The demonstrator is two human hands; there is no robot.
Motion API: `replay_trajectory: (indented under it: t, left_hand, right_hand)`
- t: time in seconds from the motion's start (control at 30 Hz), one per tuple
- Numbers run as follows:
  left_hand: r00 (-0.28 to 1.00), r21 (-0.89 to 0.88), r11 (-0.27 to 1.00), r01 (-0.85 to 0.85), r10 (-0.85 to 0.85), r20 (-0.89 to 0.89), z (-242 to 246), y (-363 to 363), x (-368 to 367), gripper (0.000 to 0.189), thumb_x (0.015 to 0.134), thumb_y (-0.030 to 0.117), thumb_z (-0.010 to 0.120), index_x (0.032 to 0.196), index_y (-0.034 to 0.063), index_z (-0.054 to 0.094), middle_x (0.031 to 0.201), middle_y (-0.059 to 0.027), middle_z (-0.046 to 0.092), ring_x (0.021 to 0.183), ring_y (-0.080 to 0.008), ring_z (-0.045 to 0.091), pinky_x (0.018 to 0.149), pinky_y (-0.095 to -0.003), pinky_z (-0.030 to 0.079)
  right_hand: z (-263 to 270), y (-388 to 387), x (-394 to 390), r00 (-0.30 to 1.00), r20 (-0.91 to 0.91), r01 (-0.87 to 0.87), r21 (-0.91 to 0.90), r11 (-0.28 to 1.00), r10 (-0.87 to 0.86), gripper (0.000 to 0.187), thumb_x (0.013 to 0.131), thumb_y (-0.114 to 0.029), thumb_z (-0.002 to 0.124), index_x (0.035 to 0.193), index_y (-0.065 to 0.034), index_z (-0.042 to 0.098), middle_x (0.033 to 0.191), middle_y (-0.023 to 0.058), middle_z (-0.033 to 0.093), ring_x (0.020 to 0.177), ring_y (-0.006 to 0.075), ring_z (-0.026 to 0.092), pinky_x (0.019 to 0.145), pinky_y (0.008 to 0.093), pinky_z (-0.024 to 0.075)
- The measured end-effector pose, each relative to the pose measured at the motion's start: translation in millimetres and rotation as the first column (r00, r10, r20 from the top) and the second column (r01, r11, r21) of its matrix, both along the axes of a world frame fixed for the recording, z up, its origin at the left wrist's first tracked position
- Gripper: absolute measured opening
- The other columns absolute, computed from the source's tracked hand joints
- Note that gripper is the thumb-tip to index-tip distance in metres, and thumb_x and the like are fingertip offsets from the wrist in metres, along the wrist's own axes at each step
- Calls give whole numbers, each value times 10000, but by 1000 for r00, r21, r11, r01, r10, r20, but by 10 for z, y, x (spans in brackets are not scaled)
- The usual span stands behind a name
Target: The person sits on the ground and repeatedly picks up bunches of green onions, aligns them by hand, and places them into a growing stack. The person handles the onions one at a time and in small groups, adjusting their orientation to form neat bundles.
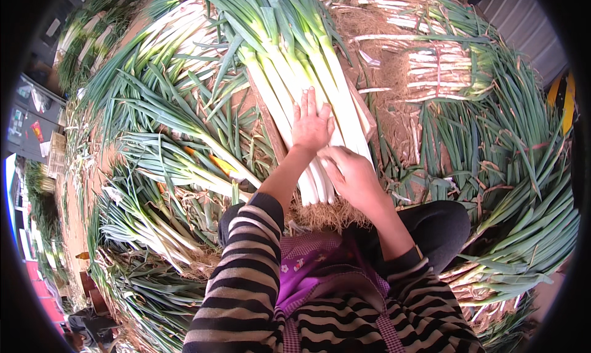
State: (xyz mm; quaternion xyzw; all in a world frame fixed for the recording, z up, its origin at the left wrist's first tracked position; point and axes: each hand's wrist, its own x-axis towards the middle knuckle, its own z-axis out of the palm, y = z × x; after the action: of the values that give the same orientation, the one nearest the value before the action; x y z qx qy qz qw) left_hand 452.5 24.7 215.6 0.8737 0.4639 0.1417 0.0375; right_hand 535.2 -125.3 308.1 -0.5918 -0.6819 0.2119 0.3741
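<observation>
Several thick white-stalked green onions (344, 101) lie side by side in front of me on a wooden stool or board (362, 110), whose edges show on both sides. Their green leaves point away from me and the brown roots (328, 214) hang towards my lap. My left hand (311, 124) rests flat on top of the white stalks, fingers extended. Closer to the roots, my right hand (348, 175) is curled over the lower stalks at their right side. Its fingertips are partly hidden, so whether it grips a stalk cannot be seen.
Loose green onions (184, 39) are heaped at the far left, with more (157, 233) at the near left. A bundle tied with a pink band (438, 71) lies at right. Yellow-handled tool (222, 164) rests among leaves. A person (92, 327) is at lower left.
</observation>
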Motion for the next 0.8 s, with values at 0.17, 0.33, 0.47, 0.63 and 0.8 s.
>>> replay_trajectory:
  t: [0.17, 0.33, 0.47, 0.63, 0.8]
  left_hand:
    - [996, 80, 997, -22, 28, -80, 9, -59, 30, 565, 889, 383, 472, 1378, 107, 402, 1509, -248, 242, 1408, -407, 188, 1143, -530, 111]
    - [998, -199, 980, -30, 20, -51, 122, -94, 37, 547, 946, 370, 398, 1414, 87, 385, 1513, -190, 275, 1445, -346, 132, 1154, -539, 107]
    - [997, -126, 992, -7, 16, 75, 103, -99, 2, 507, 897, 310, 487, 1338, 60, 491, 1527, -191, 237, 1448, -327, 132, 1154, -507, 143]
    - [940, -308, 950, 54, 56, 338, -37, -66, -7, 542, 862, 258, 501, 1317, -36, 506, 1528, -187, 237, 1456, -302, 109, 1164, -467, 112]
    - [939, -210, 978, -15, 86, 332, -42, -80, 23, 540, 869, 237, 480, 1347, -14, 480, 1513, -177, 276, 1457, -304, 105, 1164, -465, 110]
  right_hand:
    - [-7, 1803, -438, 946, 247, -227, 47, 973, 209, 149, 893, -201, 552, 902, -63, 606, 863, 158, 645, 830, 364, 625, 771, 482, 463]
    - [-28, 3321, -862, 590, 712, -423, -131, 897, 382, 213, 909, -284, 520, 966, -138, 665, 1094, 21, 652, 1140, 183, 547, 1045, 585, 249]
    - [97, 4097, -862, 362, 909, -394, -52, 918, 207, 329, 949, -323, 467, 1199, -156, 599, 1311, -22, 553, 1286, 142, 434, 1125, 570, 173]
    - [-107, 4758, -783, 525, 849, -153, 160, 975, -57, 388, 987, -341, 406, 1314, -165, 517, 1365, -41, 507, 1309, 132, 407, 1121, 566, 180]
    - [-300, 4776, -816, 670, 736, -240, 336, 911, -96, 358, 970, -346, 444, 1269, -188, 563, 1299, 1, 571, 1279, 173, 451, 1112, 558, 200]
